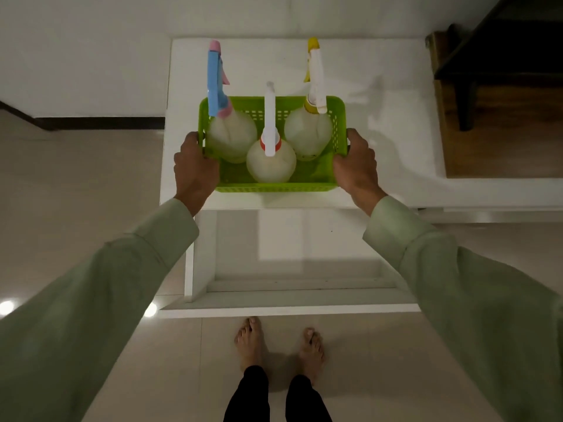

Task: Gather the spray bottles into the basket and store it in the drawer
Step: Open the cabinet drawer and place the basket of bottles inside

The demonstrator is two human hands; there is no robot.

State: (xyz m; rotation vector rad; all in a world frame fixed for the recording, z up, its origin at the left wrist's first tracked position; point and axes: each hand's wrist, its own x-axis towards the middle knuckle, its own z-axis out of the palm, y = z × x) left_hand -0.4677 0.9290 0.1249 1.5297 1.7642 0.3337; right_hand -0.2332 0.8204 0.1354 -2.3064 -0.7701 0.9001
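A bright green perforated basket (pixel 274 186) sits at the front edge of a white cabinet top (pixel 380 117). Three translucent spray bottles stand upright in it: one with a blue and pink trigger (pixel 231 135) at the left, one with a white and red trigger (pixel 270 161) in the middle front, one with a yellow and white trigger (pixel 307 129) at the right. My left hand (pixel 195 166) grips the basket's left end and my right hand (pixel 356 166) grips its right end. Below the top, a white drawer (pixel 289 296) stands pulled out, with nothing inside.
A dark wooden piece of furniture (pixel 499 71) stands at the back right on a brown floor. Light floor tiles (pixel 76 193) lie left of the cabinet. My bare feet (pixel 277 342) stand just in front of the drawer's front panel.
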